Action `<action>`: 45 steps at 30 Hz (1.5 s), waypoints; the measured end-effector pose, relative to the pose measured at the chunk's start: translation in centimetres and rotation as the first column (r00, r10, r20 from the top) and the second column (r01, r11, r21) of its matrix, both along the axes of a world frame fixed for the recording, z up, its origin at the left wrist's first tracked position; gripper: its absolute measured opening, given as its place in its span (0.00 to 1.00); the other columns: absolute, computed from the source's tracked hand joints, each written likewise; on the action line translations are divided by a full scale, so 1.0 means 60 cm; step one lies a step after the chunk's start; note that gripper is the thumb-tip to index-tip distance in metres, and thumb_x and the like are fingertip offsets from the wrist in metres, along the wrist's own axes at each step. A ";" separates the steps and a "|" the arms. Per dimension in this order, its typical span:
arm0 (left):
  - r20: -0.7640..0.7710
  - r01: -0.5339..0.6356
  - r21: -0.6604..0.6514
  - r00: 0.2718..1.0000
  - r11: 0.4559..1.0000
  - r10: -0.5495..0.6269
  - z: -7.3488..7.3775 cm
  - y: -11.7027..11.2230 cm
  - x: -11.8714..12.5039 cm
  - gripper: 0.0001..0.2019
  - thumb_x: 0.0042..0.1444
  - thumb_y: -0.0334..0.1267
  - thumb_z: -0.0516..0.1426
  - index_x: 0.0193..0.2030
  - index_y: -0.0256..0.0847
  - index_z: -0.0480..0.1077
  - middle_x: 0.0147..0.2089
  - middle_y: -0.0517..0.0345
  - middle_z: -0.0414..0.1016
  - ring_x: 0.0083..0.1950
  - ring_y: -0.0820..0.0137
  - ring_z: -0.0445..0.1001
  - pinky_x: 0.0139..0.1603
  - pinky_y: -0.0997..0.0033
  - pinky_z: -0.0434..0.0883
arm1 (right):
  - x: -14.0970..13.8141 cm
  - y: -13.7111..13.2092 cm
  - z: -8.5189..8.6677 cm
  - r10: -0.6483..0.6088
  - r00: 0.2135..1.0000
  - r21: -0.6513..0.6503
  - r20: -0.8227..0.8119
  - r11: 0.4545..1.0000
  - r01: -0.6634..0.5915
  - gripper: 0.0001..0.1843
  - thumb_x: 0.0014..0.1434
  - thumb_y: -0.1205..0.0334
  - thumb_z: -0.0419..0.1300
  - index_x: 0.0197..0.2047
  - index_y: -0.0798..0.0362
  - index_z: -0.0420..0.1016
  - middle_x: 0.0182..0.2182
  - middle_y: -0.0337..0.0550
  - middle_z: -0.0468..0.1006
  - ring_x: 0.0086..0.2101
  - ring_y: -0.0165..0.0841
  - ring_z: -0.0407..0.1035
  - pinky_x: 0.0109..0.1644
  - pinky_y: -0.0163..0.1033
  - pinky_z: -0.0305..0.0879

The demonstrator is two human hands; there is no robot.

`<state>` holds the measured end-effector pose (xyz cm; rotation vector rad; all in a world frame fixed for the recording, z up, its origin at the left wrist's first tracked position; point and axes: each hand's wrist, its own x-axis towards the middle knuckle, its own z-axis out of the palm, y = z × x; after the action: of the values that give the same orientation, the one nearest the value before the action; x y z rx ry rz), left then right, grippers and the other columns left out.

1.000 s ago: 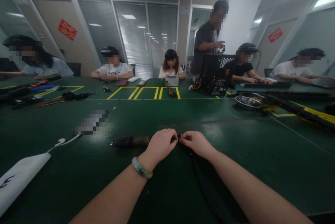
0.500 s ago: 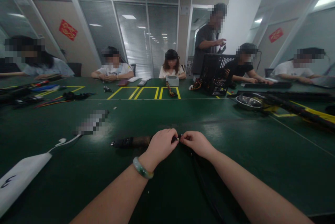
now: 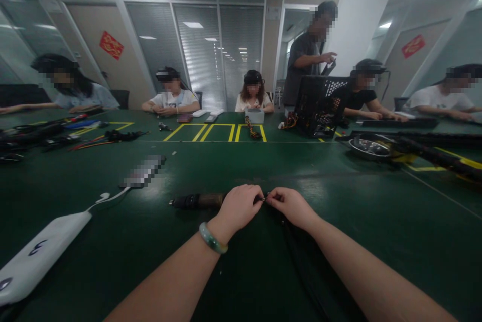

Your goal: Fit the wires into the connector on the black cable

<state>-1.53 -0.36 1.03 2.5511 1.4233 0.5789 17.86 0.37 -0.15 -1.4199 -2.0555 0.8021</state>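
Observation:
My left hand (image 3: 241, 206), with a green bangle on its wrist, is closed around the right end of a dark cylindrical tool (image 3: 196, 201) lying on the green table (image 3: 339, 201). My right hand (image 3: 291, 206) sits just to the right, its fingers pinched on a small dark part at the tool's tip, where the two hands meet. I cannot make out that part. A black cable (image 3: 297, 256) trails from under my right hand toward me.
A white power bank (image 3: 41, 254) with a white cable lies at the near left. A metal bowl (image 3: 369, 147) and black bars sit at the right, a black computer case (image 3: 320, 106) behind. Several people sit round the far side; one stands.
My hands have kept their grip and place on the tool. The view has shifted a little to the left, so everything sits slightly further right in frame.

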 end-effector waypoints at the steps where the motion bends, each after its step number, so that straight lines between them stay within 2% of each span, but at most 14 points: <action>1: -0.004 0.001 -0.003 1.000 1.000 -0.001 0.000 0.000 0.000 0.05 0.58 0.36 0.55 0.41 0.44 0.69 0.41 0.58 0.73 0.44 0.65 0.71 0.48 0.63 0.66 | -0.001 -0.001 0.001 -0.008 1.000 -0.002 0.006 1.000 0.008 0.09 0.58 0.58 0.57 0.35 0.51 0.78 0.33 0.39 0.79 0.32 0.31 0.71 0.34 0.34 0.61; 7: -0.014 0.000 0.009 1.000 1.000 0.000 -0.001 -0.001 0.002 0.07 0.58 0.34 0.55 0.43 0.43 0.69 0.44 0.57 0.73 0.47 0.65 0.70 0.50 0.63 0.66 | -0.004 -0.002 0.002 -0.010 1.000 -0.016 0.009 1.000 0.010 0.08 0.57 0.60 0.57 0.35 0.52 0.77 0.30 0.38 0.79 0.29 0.30 0.70 0.31 0.33 0.60; 13: -0.016 0.018 0.028 1.000 0.999 -0.017 -0.003 0.002 0.003 0.06 0.57 0.33 0.55 0.41 0.43 0.68 0.42 0.58 0.73 0.45 0.66 0.71 0.48 0.63 0.66 | -0.004 0.002 -0.007 -0.002 1.000 0.013 0.000 1.000 0.002 0.08 0.57 0.60 0.57 0.34 0.53 0.76 0.29 0.39 0.78 0.29 0.30 0.70 0.31 0.33 0.59; 20: -0.045 -0.064 0.033 0.997 0.997 0.066 -0.006 0.002 0.007 0.06 0.57 0.36 0.57 0.41 0.42 0.67 0.42 0.56 0.71 0.45 0.65 0.71 0.47 0.64 0.66 | -0.004 0.001 -0.003 -0.009 1.000 -0.025 0.007 1.000 0.009 0.08 0.57 0.60 0.58 0.34 0.53 0.76 0.29 0.39 0.79 0.28 0.31 0.71 0.31 0.32 0.60; 32: 0.004 -0.022 0.028 1.000 0.999 0.022 -0.008 0.004 0.001 0.04 0.56 0.35 0.56 0.39 0.43 0.67 0.40 0.59 0.71 0.41 0.66 0.71 0.43 0.64 0.66 | -0.002 -0.002 0.003 -0.017 1.000 -0.027 0.009 0.999 0.017 0.08 0.58 0.59 0.57 0.34 0.52 0.76 0.29 0.38 0.78 0.28 0.30 0.70 0.30 0.33 0.60; 41: -0.003 -0.033 0.012 0.999 0.999 0.033 -0.010 0.005 0.002 0.05 0.57 0.37 0.56 0.40 0.42 0.67 0.40 0.57 0.72 0.42 0.66 0.71 0.45 0.63 0.66 | -0.003 -0.002 0.002 -0.023 1.000 -0.063 -0.015 0.998 0.022 0.09 0.58 0.58 0.57 0.35 0.53 0.76 0.29 0.40 0.79 0.28 0.30 0.71 0.30 0.32 0.61; 45: -0.016 -0.042 0.020 0.999 0.999 0.042 -0.005 0.003 0.003 0.05 0.56 0.36 0.56 0.39 0.42 0.68 0.40 0.57 0.72 0.43 0.66 0.71 0.46 0.63 0.66 | -0.005 0.000 -0.002 -0.019 1.000 -0.025 0.008 1.000 0.019 0.09 0.57 0.58 0.57 0.34 0.53 0.76 0.29 0.39 0.79 0.28 0.30 0.70 0.30 0.32 0.60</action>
<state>-1.34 -0.21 0.74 2.5527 1.4870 0.5821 17.55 0.38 -0.26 -1.4562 -2.0414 0.8178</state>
